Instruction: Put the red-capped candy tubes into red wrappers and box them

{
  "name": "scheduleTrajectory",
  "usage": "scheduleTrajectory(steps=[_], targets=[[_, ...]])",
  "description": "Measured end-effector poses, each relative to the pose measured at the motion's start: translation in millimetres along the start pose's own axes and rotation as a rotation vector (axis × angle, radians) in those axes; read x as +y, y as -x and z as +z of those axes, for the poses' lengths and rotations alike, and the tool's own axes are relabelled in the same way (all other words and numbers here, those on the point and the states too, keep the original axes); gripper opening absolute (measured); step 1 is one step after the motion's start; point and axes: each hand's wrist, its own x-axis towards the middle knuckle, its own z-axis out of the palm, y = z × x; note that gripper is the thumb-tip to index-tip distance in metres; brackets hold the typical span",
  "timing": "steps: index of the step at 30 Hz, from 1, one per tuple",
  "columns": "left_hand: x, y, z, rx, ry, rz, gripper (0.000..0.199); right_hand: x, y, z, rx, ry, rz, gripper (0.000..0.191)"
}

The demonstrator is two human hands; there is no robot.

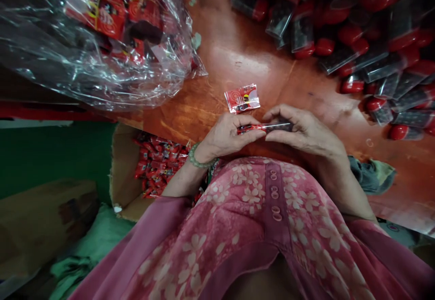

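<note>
Both hands meet at the table's near edge around one small clear container [279, 126] with dark contents. My left hand [226, 134], with a green bead bracelet at the wrist, pinches a red printed wrapper [251, 128] at the container's left end. The container's right end lies between the thumb and fingers of my right hand [302, 130]. Just beyond my left hand, a small stack of red printed wrappers [242, 98] lies on the brown table [217, 60].
A clear plastic bag [146, 69] of red packets covers the back left. Many red-capped clear containers [384, 64] are heaped at the right. Below the table at left stands a cardboard box [125, 173] of red packets. A dark cloth [369, 175] lies beside my right forearm.
</note>
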Motion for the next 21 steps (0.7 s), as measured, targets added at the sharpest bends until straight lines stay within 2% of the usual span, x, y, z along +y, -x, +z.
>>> scheduleTrajectory(steps=[2, 6, 9, 11, 13, 15, 17, 19, 21], targets=[[1, -1, -1.9, -0.014, -0.019, 0.007, 0.034, 0, 1, 6, 0.077, -0.072, 0.062, 0.037], [5, -6, -1.9, -0.166, -0.09, 0.009, 0.036, 4, 0, 16, 0.148, -0.088, 0.092, 0.037], [4, -11, -1.5, -0.194, 0.057, -0.052, 0.039, 8, -2, 22, 0.211, -0.099, 0.084, 0.038], [2, -12, -3.4, -0.12, 0.15, -0.088, 0.041, 10, -3, 25, 0.28, -0.169, 0.111, 0.04], [-1, -10, -6.4, 0.017, 0.247, -0.092, 0.047, 13, -5, 27, 0.355, -0.244, 0.127, 0.044], [-3, -6, -6.9, 0.122, 0.431, -0.084, 0.062, 17, -9, 29, 0.425, -0.303, 0.12, 0.046], [-6, -4, -1.2, 0.159, 0.648, -0.086, 0.075, 19, -15, 31, 0.472, -0.357, 0.098, 0.048], [-7, -4, 10.8, 0.199, 0.787, -0.093, 0.074, 20, -20, 34, 0.473, -0.424, 0.066, 0.047], [-7, -7, 24.6, 0.275, 0.843, -0.106, 0.063, 19, -24, 36, 0.431, -0.506, 0.029, 0.044]])
